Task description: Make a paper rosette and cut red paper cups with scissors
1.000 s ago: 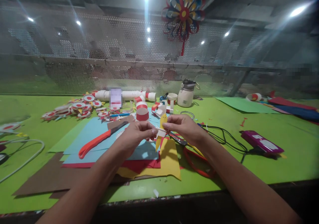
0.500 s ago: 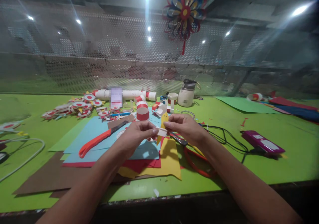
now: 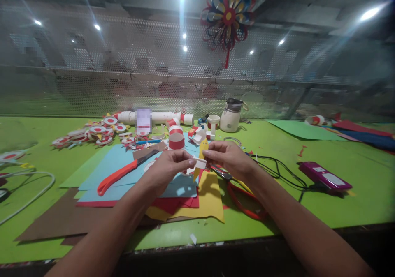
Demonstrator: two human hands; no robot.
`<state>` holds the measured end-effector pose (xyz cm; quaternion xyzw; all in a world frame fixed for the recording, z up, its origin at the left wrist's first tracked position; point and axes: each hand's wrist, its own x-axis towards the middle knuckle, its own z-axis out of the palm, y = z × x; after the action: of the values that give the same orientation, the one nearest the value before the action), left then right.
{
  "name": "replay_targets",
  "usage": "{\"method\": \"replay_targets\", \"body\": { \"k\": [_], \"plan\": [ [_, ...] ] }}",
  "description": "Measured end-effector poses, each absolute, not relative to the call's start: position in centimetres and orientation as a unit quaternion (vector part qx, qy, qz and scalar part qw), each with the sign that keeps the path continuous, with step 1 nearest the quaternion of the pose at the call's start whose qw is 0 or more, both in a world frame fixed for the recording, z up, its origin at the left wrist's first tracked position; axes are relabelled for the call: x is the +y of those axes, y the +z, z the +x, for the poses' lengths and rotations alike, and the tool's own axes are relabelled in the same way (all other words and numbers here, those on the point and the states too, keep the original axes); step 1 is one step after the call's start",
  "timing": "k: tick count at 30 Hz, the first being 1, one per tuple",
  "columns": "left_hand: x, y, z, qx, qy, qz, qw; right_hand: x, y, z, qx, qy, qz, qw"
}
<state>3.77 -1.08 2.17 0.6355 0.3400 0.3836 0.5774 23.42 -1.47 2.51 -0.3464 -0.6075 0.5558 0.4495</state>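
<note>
My left hand (image 3: 173,166) is closed, its thumb and fingertips pinching a short white paper-cup piece (image 3: 201,163). Beside it my right hand (image 3: 228,155) pinches a narrow yellow paper cutout (image 3: 203,145) with small dark dots near its top. The cutout stands upright against the white piece; whether the two are joined I cannot tell. Both are held above a pile of coloured paper, with light blue sheets (image 3: 105,168) on top and a yellow sheet (image 3: 214,195) at the right. Under my right wrist lie scissors with red-orange handles (image 3: 242,207).
An orange-handled knife (image 3: 119,176) lies on the blue sheets. Behind stand a red-and-white paper cup (image 3: 176,140) and a cream bottle (image 3: 230,118). Red-and-white paper discs (image 3: 97,131) are heaped at the left. A purple device (image 3: 324,176) with a black cable lies at the right.
Almost nothing differs. The white piece has tilted slightly between my hands, while both hands keep their places.
</note>
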Motion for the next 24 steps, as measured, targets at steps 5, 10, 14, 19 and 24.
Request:
{"method": "replay_targets", "body": {
  "k": [5, 10, 14, 19, 24],
  "plan": [
    [-1.12, 2.11, 3.81, 0.327, 0.390, 0.631, 0.586, -1.43, 2.50, 23.42, -0.610, 0.563, -0.336, 0.445],
    [-1.12, 1.98, 3.78, 0.312, 0.397, 0.621, 0.599, -1.39, 2.47, 23.28, -0.605, 0.568, -0.333, 0.447],
    [-1.23, 2.10, 3.84, 0.306, 0.401, 0.616, 0.605, -1.37, 2.58, 23.17, -0.602, 0.566, -0.333, 0.454],
    [-1.42, 2.29, 4.01, 0.313, 0.402, 0.614, 0.604, -1.44, 2.56, 23.20, -0.625, 0.532, -0.343, 0.457],
    [-1.47, 2.34, 4.05, 0.319, 0.399, 0.625, 0.590, -1.60, 2.54, 23.15, -0.638, 0.513, -0.351, 0.455]
  ]
}}
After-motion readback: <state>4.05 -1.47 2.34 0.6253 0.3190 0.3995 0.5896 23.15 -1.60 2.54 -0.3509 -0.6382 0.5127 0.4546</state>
